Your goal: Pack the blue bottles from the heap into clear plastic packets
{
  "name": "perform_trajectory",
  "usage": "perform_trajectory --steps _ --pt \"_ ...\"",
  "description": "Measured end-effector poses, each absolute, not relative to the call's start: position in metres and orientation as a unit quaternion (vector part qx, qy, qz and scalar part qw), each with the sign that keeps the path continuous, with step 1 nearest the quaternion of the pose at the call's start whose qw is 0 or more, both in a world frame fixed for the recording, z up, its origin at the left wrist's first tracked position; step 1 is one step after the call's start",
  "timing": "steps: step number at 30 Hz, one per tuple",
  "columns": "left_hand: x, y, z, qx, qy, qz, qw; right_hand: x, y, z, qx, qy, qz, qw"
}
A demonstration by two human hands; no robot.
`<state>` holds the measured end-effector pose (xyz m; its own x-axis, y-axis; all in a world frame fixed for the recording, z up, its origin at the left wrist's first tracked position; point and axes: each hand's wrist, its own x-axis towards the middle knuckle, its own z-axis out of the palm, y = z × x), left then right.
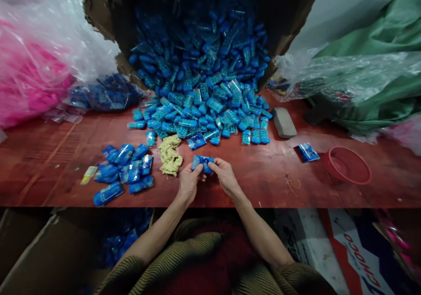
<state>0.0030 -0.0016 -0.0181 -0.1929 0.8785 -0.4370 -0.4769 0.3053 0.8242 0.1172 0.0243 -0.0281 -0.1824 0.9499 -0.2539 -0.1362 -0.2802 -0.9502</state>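
Note:
Between both hands, just above the front of the red table, is a small blue packet [205,163]. My left hand [190,181] pinches its left end with the thumb on top. My right hand [224,176] grips the right end in the same way. Just left of the hands lies a crumpled yellow-green lump [170,154]. Behind the hands, a flat blue packet [196,141] rests at the edge of a heap of clear-and-blue bottles [194,106] that look filled with small beads. Several filled blue packets [126,161] are piled to the left.
A torn cardboard box [101,12] spills the bottles onto the red table [250,183]. To the right are a grey block [284,123], a blue packet [308,152] and a red basket [349,165]. Plastic bags [29,71] stand left; green fabric [371,97] lies right.

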Motion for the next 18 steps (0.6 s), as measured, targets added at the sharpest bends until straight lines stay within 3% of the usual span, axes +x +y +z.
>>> perform_trajectory --steps 7,18 --pt "0.012 0.002 -0.014 0.141 0.516 0.577 0.617 0.101 0.013 -0.035 -0.523 -0.442 0.571 0.453" --pt "-0.004 0.001 -0.023 0.257 0.591 0.539 0.542 0.097 0.019 -0.033 -0.492 -0.404 0.641 0.43"
